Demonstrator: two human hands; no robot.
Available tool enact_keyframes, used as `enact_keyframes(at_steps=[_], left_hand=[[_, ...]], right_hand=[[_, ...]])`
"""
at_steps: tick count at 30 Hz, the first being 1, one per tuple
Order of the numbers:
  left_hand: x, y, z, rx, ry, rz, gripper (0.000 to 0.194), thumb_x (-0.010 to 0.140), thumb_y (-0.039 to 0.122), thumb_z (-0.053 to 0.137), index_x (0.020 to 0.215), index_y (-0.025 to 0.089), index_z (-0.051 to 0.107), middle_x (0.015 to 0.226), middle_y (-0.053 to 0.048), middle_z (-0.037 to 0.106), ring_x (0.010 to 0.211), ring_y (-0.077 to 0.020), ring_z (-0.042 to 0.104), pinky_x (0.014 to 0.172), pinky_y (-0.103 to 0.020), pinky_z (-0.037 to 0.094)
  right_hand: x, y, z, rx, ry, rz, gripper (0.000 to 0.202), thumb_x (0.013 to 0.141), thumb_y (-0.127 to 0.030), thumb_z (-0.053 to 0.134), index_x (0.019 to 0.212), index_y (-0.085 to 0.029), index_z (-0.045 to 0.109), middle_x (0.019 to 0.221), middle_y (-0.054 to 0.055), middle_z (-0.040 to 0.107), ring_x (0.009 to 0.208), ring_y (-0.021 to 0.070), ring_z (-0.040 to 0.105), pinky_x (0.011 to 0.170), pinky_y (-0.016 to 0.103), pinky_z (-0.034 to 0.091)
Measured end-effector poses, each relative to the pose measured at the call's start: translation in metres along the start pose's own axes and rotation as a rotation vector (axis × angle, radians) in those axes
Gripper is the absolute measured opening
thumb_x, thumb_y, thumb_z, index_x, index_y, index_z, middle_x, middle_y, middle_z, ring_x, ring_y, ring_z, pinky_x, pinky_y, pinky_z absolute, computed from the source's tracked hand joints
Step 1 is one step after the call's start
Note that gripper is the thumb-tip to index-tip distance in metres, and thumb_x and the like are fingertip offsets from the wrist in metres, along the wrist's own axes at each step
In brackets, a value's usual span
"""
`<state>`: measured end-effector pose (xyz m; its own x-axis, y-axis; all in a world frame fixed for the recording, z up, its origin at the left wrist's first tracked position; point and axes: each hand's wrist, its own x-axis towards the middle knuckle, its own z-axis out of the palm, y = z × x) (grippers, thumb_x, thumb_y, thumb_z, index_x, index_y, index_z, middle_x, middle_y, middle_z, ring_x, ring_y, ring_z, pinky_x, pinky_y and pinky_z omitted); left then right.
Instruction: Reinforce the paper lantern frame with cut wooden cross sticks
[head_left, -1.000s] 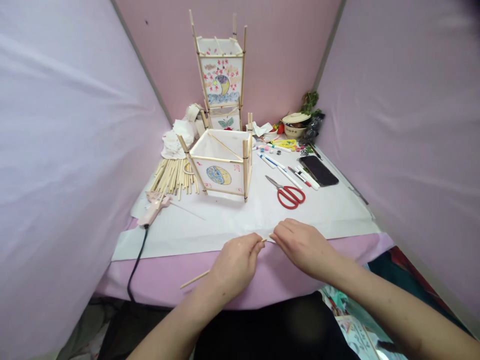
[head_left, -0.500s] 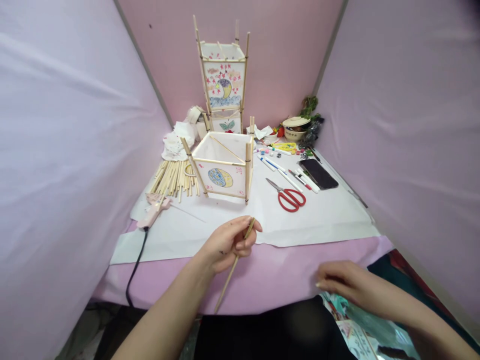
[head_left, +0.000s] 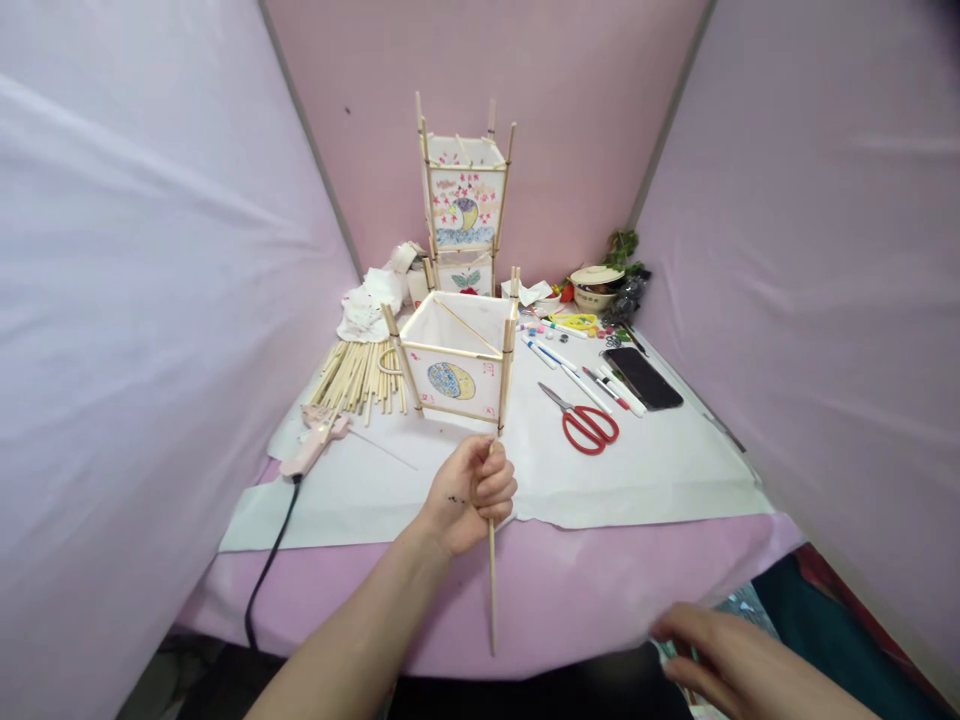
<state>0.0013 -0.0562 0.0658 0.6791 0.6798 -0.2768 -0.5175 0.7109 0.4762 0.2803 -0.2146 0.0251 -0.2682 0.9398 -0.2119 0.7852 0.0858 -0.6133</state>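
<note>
My left hand [head_left: 476, 495] is closed around a thin wooden stick [head_left: 493, 590], which points down toward the table's front edge. Just beyond that hand stands a square lantern frame [head_left: 451, 385] of sticks and white panels, with a blue and yellow round drawing on its front. At the lower right, my right hand [head_left: 701, 640] is by the edge of the pink cloth [head_left: 585, 580]. Its thumb and fingers are apart and nothing shows in them. Red-handled scissors [head_left: 589, 428] lie on the white sheet to the right of the lantern.
A taller decorated lantern [head_left: 465, 205] rises at the back. Loose sticks [head_left: 360, 375] and a pink glue gun [head_left: 315, 448] with a black cord lie left. On the right are several pens [head_left: 574, 385], a phone [head_left: 643, 378] and a lidded bowl [head_left: 596, 288].
My left hand has curled more tightly round the stick, which now hangs nearly straight down. My right hand has moved lower and its fingers have parted. The view has tilted up slightly.
</note>
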Motion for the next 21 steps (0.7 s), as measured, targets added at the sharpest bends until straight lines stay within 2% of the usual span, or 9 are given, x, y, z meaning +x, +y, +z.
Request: enact_keyframes(at_steps=[3,6,9,13,14,16,18,19,21], left_hand=[[-0.004,0.002,0.012,0.021,0.032,0.051,0.036,0.076,0.028,0.047,0.05,0.019,0.024,0.041,0.006,0.014,0.039,-0.0064,0.007,0.036,-0.019,0.007],[-0.007,0.005,0.026,0.041,0.045,0.13,0.036,0.074,0.027,0.045,0.049,0.019,0.02,0.04,0.006,0.011,0.039,-0.0065,0.006,0.036,-0.019,0.007],[-0.006,0.008,0.037,0.033,0.049,0.24,0.036,0.077,0.029,0.044,0.051,0.019,0.023,0.041,0.006,0.013,0.041,-0.0071,0.008,0.037,-0.02,0.01],[-0.004,0.009,0.053,0.07,0.11,0.498,0.036,0.085,0.032,0.043,0.056,0.018,0.027,0.046,0.006,0.018,0.042,-0.0072,0.012,0.039,-0.02,0.017],[-0.005,0.01,0.056,0.106,0.127,0.552,0.035,0.087,0.034,0.042,0.057,0.018,0.03,0.047,0.006,0.023,0.042,-0.0069,0.018,0.04,-0.019,0.021],[-0.009,0.017,0.063,0.233,0.142,0.648,0.033,0.09,0.04,0.037,0.066,0.019,0.043,0.058,0.002,0.043,0.051,-0.0084,0.04,0.049,-0.021,0.036],[-0.013,0.032,0.064,0.427,0.192,0.813,0.032,0.092,0.045,0.034,0.09,0.02,0.054,0.089,-0.005,0.059,0.082,-0.0145,0.057,0.069,-0.026,0.047],[-0.015,0.043,0.062,0.537,0.255,0.929,0.031,0.092,0.045,0.036,0.102,0.021,0.053,0.106,-0.007,0.058,0.1,-0.0173,0.056,0.08,-0.029,0.047],[-0.013,0.068,0.051,0.732,0.494,1.194,0.031,0.088,0.038,0.049,0.115,0.026,0.047,0.124,-0.006,0.051,0.118,-0.0187,0.048,0.094,-0.03,0.041]], right_hand=[[0.028,-0.05,-0.018,0.071,-0.041,-0.078,0.021,0.086,-0.035,0.054,0.103,-0.03,0.067,0.095,0.007,0.07,0.082,0.0237,0.065,0.073,0.032,0.051],[0.059,-0.084,-0.029,0.185,-0.106,-0.161,0.021,0.089,-0.033,0.052,0.105,-0.029,0.064,0.099,0.004,0.068,0.088,0.0202,0.063,0.08,0.03,0.049],[0.088,-0.104,-0.026,0.295,-0.101,-0.213,0.018,0.086,-0.025,0.055,0.103,-0.027,0.062,0.094,0.0,0.066,0.085,0.0164,0.06,0.077,0.026,0.046],[0.115,-0.116,-0.017,0.294,-0.076,-0.256,0.002,0.081,-0.019,0.058,0.081,-0.021,0.058,0.077,-0.003,0.062,0.07,0.0127,0.055,0.064,0.022,0.042],[0.119,-0.118,-0.02,0.269,-0.068,-0.275,0.006,0.083,-0.019,0.056,0.077,-0.02,0.056,0.074,-0.003,0.061,0.068,0.0122,0.054,0.063,0.022,0.041],[0.123,-0.121,-0.036,0.202,-0.045,-0.326,0.012,0.087,-0.021,0.052,0.076,-0.02,0.054,0.073,-0.002,0.06,0.066,0.0119,0.052,0.061,0.022,0.04],[0.126,-0.125,-0.066,0.115,0.016,-0.386,0.014,0.09,-0.024,0.05,0.078,-0.02,0.055,0.074,-0.001,0.06,0.065,0.0124,0.052,0.06,0.022,0.04],[0.127,-0.128,-0.084,0.075,0.076,-0.413,0.014,0.091,-0.026,0.049,0.08,-0.02,0.056,0.076,0.0,0.061,0.066,0.013,0.053,0.06,0.023,0.04],[0.132,-0.137,-0.123,0.025,0.296,-0.461,0.015,0.092,-0.031,0.05,0.083,-0.022,0.058,0.077,0.002,0.062,0.068,0.0142,0.054,0.062,0.025,0.042]])
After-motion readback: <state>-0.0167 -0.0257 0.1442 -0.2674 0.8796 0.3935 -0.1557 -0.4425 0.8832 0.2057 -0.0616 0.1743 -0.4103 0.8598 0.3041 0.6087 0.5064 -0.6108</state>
